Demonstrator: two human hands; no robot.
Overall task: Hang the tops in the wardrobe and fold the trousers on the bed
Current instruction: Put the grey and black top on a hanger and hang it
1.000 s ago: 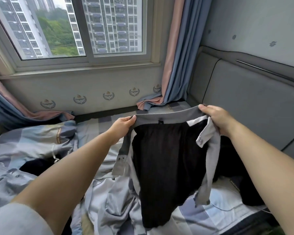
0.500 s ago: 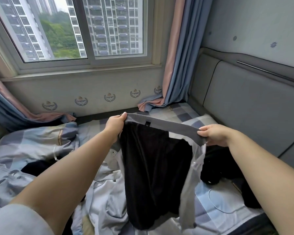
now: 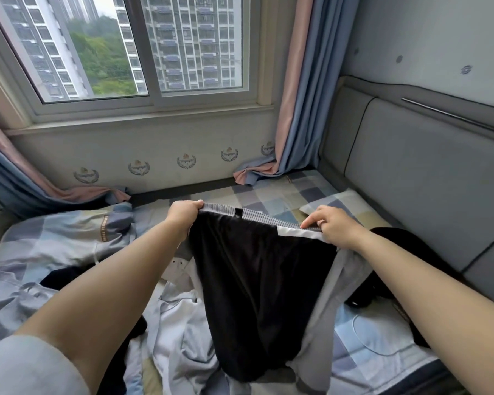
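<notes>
I hold a pair of black trousers (image 3: 257, 286) with a grey ribbed waistband and pale grey lining over the bed (image 3: 285, 195). My left hand (image 3: 183, 216) grips the waistband's left end. At the waistband's right end, my right hand (image 3: 335, 225) pinches the band with its fingers on top. The waistband is stretched between both hands, low over the checked sheet, and the legs trail down toward me onto a heap of pale clothes (image 3: 180, 332).
A rumpled checked duvet (image 3: 54, 246) lies at the left with a dark garment (image 3: 66, 277) on it. Another black garment (image 3: 394, 246) lies at the right by the grey padded headboard (image 3: 417, 178). A pillow (image 3: 340, 201), curtains and the window wall stand behind.
Both hands have lowered the trousers' waistband toward the bed, the right hand dropping most and shifting its hold to the top of the band. The camera tilted down slightly.
</notes>
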